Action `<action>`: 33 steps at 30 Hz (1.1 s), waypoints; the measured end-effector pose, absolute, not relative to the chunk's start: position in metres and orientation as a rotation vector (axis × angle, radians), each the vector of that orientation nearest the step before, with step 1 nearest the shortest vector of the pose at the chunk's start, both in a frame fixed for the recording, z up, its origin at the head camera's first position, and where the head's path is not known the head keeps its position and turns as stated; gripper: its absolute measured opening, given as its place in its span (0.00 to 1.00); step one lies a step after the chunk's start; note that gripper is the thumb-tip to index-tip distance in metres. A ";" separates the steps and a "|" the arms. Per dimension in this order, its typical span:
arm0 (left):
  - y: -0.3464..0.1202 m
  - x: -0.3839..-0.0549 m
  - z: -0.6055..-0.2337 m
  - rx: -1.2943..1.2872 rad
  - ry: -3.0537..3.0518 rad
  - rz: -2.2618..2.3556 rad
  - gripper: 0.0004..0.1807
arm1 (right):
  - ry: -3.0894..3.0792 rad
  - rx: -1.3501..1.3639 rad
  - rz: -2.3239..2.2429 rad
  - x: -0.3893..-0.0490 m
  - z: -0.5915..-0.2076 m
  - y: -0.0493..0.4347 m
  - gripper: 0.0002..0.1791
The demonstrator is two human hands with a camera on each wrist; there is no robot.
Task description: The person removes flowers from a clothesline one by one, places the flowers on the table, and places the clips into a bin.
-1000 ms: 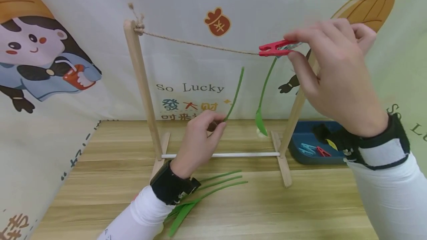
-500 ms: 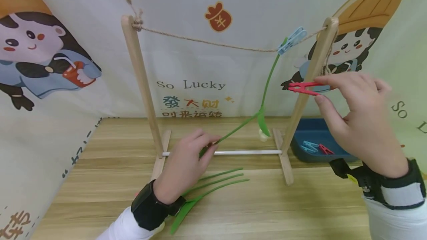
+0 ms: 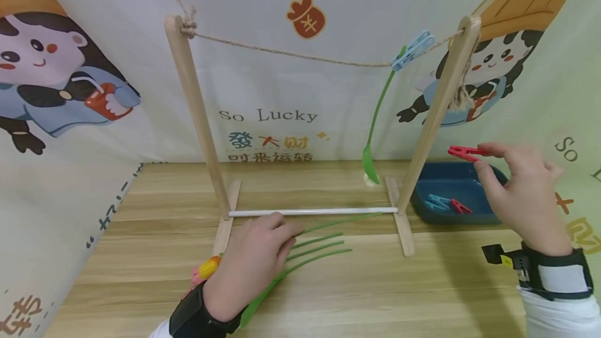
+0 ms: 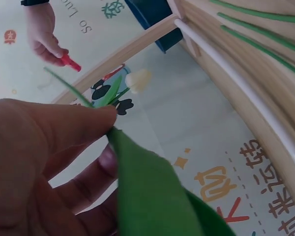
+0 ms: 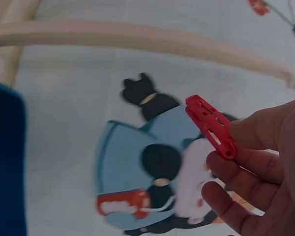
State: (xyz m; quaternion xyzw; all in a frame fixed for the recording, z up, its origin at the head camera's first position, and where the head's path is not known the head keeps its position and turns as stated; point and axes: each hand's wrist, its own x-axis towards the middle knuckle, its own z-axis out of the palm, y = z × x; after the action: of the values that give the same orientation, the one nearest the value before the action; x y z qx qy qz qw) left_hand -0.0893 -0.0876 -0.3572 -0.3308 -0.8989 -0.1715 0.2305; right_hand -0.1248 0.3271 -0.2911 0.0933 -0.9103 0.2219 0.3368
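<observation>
My left hand point(image 3: 258, 260) pinches the green stem point(image 3: 347, 219) of an artificial flower low over the table; its bloom is hidden in the head view. In the left wrist view, a broad green leaf point(image 4: 147, 182) hangs below the pinching thumb and finger. Between thumb and fingertips, my right hand point(image 3: 526, 192) holds a red clothespin point(image 3: 465, 153) above the back right of the blue tray point(image 3: 422, 213). A light blue clothespin point(image 3: 413, 51) clips an upside-down white tulip point(image 3: 372, 179) by its stem to the twine point(image 3: 291, 56).
Two wooden posts point(image 3: 194, 103) carry the twine, joined low by a white rod point(image 3: 328, 211). Blue clothespins point(image 3: 437, 202) and a red one point(image 3: 460, 206) lie in the tray. Several flower stems point(image 3: 324, 246) lie on the table, with yellow point(image 3: 208, 267) and pink blooms by my left wrist.
My right hand has carried the red clothespin from the twine, right and down to over the tray. My left hand has lowered the flower stem from near the twine, down and left toward the table.
</observation>
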 end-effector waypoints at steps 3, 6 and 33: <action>-0.090 -0.086 -0.366 -0.896 -2.524 -0.418 0.09 | -2.472 0.193 0.591 -0.134 -0.309 0.342 0.18; -0.092 -0.084 -0.376 -0.880 -2.589 -0.346 0.08 | -2.573 0.148 0.589 -0.142 -0.324 0.354 0.19; -0.097 -0.094 -0.433 -0.833 -2.848 -0.163 0.10 | -2.988 -0.071 0.546 -0.165 -0.402 0.395 0.17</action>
State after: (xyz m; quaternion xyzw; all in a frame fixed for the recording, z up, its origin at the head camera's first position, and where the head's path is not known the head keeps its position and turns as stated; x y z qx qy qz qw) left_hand -0.0938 -0.0967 -0.4327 -0.2793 -0.9549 -0.0546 0.0846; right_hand -0.1653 0.3945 -0.4016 -0.0232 -0.9821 0.1795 0.0516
